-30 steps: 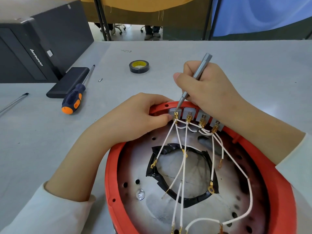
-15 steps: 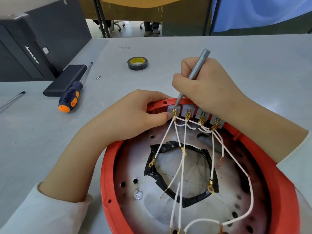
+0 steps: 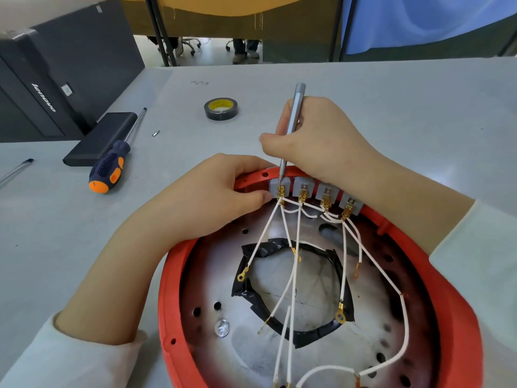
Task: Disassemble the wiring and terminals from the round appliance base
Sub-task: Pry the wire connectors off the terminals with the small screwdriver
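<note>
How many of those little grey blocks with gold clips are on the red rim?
4, in a row along the far rim of the round red appliance base: first grey block under the tool tip, second, third, fourth. The right hand may hide more.

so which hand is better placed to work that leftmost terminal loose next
Right. The right hand grips the slim grey screwdriver, its tip at the leftmost terminal block. The left hand holds the orange base at its rim beside that block.
</note>
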Available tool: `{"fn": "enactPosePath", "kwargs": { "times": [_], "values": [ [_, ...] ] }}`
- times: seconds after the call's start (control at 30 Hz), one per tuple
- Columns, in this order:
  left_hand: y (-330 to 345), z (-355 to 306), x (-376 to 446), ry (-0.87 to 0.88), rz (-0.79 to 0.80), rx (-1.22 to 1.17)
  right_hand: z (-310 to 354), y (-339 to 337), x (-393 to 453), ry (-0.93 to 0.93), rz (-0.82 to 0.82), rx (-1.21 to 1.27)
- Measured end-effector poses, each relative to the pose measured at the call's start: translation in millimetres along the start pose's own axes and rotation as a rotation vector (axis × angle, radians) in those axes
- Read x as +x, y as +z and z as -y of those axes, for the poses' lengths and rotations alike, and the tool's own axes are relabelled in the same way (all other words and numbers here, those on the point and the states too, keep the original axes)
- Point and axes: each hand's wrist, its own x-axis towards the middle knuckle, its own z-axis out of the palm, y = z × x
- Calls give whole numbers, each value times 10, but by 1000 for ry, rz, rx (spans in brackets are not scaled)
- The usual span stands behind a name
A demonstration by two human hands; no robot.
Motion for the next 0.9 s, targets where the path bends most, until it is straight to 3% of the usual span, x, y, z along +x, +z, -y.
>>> {"fn": "enactPosePath", "kwargs": {
  "times": [0.27,0.6,0.9],
  "values": [
    [3,-9,-6,-20,-11,11,-5,29,-48,-68,-71,-4],
    [3,-21,5,-32,-13,23,-10,32,77,155,124,93],
    [2,-28,12,-25,-5,28,-10,38,110,221,149,96]
  ]
}}
